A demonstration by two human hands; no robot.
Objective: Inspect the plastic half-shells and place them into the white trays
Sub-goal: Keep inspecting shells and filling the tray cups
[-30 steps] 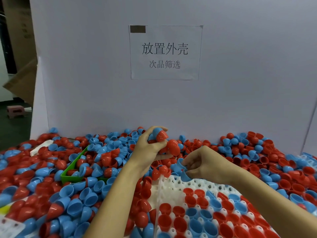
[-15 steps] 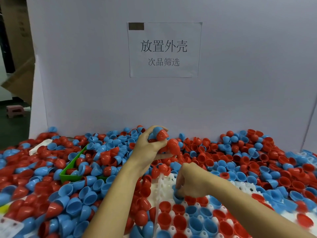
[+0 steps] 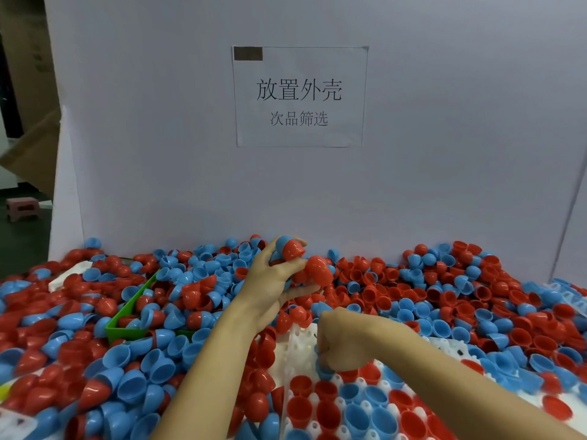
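Left hand [image 3: 273, 281] is raised over the pile, fingers curled round a clutch of half-shells: a red half-shell [image 3: 293, 250] nested on a blue one at the fingertips, and a larger red half-shell [image 3: 317, 269] lower, against the thumb side. Right hand [image 3: 341, 341] is low, knuckles up, fingers curled down onto the far edge of the white tray [image 3: 301, 347]; a blue half-shell [image 3: 325, 373] shows just beneath the fingers, pressed at a tray cell. Whether the fingers actually grip it I cannot tell.

Tray cells near the camera hold red and blue shells, open side up, in rows. Loose red and blue half-shells [image 3: 444, 296] cover the table from side to side, banked against the white backboard [image 3: 444, 154]. A green bin [image 3: 127, 315] sits left of the left forearm, partly buried in shells. A second white tray [image 3: 568, 300] shows at the far right edge. A printed paper sign [image 3: 300, 96] is fixed on the backboard.
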